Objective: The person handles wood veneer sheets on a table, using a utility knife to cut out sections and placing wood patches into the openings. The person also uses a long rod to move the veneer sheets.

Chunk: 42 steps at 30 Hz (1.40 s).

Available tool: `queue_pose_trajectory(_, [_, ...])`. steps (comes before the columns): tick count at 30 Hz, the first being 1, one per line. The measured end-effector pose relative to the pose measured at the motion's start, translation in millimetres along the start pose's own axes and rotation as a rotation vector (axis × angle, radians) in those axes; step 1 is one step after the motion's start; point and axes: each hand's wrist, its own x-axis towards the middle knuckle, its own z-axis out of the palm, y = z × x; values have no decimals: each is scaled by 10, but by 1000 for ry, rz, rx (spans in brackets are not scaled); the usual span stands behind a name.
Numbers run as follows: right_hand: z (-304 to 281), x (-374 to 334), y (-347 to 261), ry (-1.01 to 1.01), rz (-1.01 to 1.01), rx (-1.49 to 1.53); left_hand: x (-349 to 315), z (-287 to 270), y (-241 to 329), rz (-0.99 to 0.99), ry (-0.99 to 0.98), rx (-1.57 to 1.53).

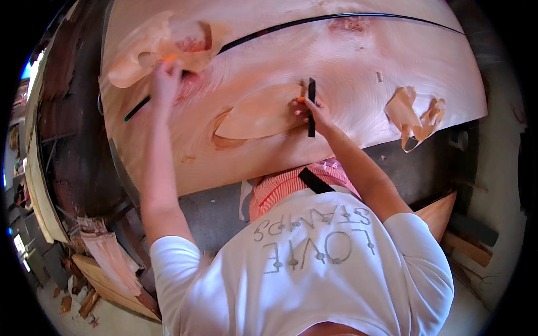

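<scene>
A large sheet of pale wood veneer (269, 50) with swirling grain lies in front of me. My left hand (164, 84) is closed at the lower edge of a loose, irregular piece of thin veneer (126, 70), which has holes in it. A spot of orange shows at its fingertips. My right hand (315, 113) is closed around a flat black strip (312, 89), with another bit of orange at the fingers. Beneath and left of it lies a pointed oval veneer patch (260, 115), a darker crescent gap showing at its left end.
A long thin black strip (297, 22) curves across the sheet, passing under the loose piece. Crumpled veneer scraps (404, 109) hang over the near right edge. Stacked dark boards (59, 112) stand at the left, with wood offcuts (89, 302) on the floor.
</scene>
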Motion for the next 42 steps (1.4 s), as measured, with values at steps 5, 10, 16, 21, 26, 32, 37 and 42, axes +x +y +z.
queue_pose_trajectory(5, [93,-47,-45,-32,-25,13,-1516,466,425,242,42,-47])
queue_pose_trajectory(10, [80,-15,-26,-13,-43,-29,-2563,715,524,37,-35,-85])
queue_pose_trajectory(16, [139,-23,47,37,-124,-162,-2605,970,487,-876,162,-693])
queue_pose_trajectory(21, [230,-49,63,109,-159,-201,-2370,1009,537,-1301,415,-1683])
queue_pose_trajectory(26, [254,-54,67,67,-174,-316,-2354,1230,473,-741,38,-646])
queue_pose_trajectory(32, [223,-40,62,122,-157,-356,-2174,956,536,-131,197,244])
queue_pose_trajectory(37, [150,4,38,370,-655,-868,-2289,1074,367,27,117,191])
queue_pose_trajectory(42, [-277,155,-70,411,-544,-1228,-2207,1067,507,-56,147,140])
